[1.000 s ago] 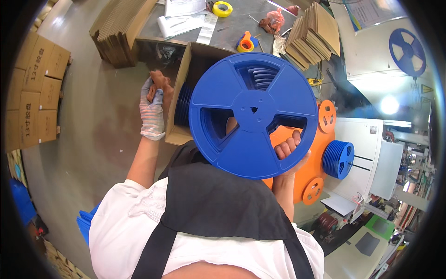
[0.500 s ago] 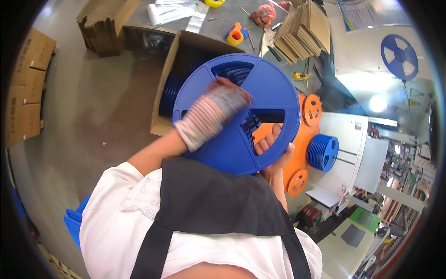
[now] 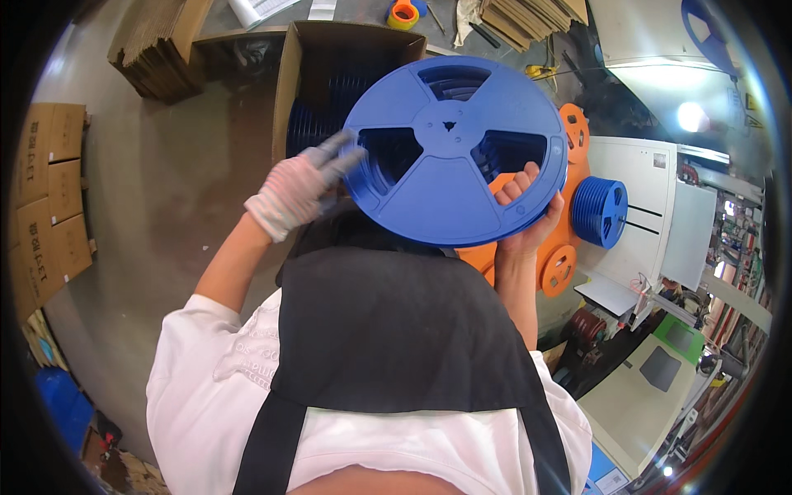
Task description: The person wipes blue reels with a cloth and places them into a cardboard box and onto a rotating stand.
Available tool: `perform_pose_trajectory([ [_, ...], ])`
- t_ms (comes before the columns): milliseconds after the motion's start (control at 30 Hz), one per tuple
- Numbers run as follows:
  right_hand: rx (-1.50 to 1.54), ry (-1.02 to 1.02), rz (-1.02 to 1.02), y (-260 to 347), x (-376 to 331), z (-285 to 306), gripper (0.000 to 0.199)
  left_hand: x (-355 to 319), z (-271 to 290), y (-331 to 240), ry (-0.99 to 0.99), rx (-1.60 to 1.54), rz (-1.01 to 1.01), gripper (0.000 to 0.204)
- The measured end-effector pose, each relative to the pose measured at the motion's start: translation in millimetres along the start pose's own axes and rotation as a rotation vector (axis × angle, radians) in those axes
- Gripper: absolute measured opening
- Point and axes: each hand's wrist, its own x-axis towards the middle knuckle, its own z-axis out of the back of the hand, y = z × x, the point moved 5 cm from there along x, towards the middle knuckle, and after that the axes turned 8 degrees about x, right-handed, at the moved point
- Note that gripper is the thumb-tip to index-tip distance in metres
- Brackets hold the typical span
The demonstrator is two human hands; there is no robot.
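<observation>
A large blue plastic reel [image 3: 445, 186] with three wedge-shaped windows and a small hub hole is held up before my chest. More blue layers show through its windows and under its lower right rim. My right hand [image 3: 528, 202], bare, grips the right side, fingers curled through a window and thumb outside the rim. My left hand [image 3: 293, 190] wears a striped glove with grey fingers. Its fingers are stretched apart at the reel's left rim; whether they touch it is unclear. Behind the reel, an open cardboard box [image 3: 286, 91] contains several dark blue reels [image 3: 309, 128].
Right of me stands an orange frame with round discs [image 3: 559, 271], beside a blue reel stack [image 3: 601, 212] on a white machine [image 3: 635, 165]. Flat cardboard [image 3: 153, 49] is stacked far left, above closed cartons [image 3: 54, 190]. Orange tape [image 3: 403, 14] lies on the bench.
My left hand has moved from the reel's middle out to its left rim. The reel has shifted up and right in view, its face turned, with my right hand still gripping it.
</observation>
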Motion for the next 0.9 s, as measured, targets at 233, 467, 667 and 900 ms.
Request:
perform_pose_trajectory([
  [233,0.011,0.038,-0.075,4,14,-14,0.029,10,-26,-11,0.086,0.157,-0.205,0.053],
  [467,0.04,0.101,-0.107,11,18,-10,0.031,9,-14,-18,0.118,0.114,-0.231,0.048],
  [667,0.129,0.152,-0.112,6,0,-5,0.032,5,16,17,-0.328,-0.916,0.338,0.038],
  [900,0.122,0.013,-0.143,-6,-20,9,0.029,67,-23,-81,-0.279,-0.607,-0.283,0.033],
])
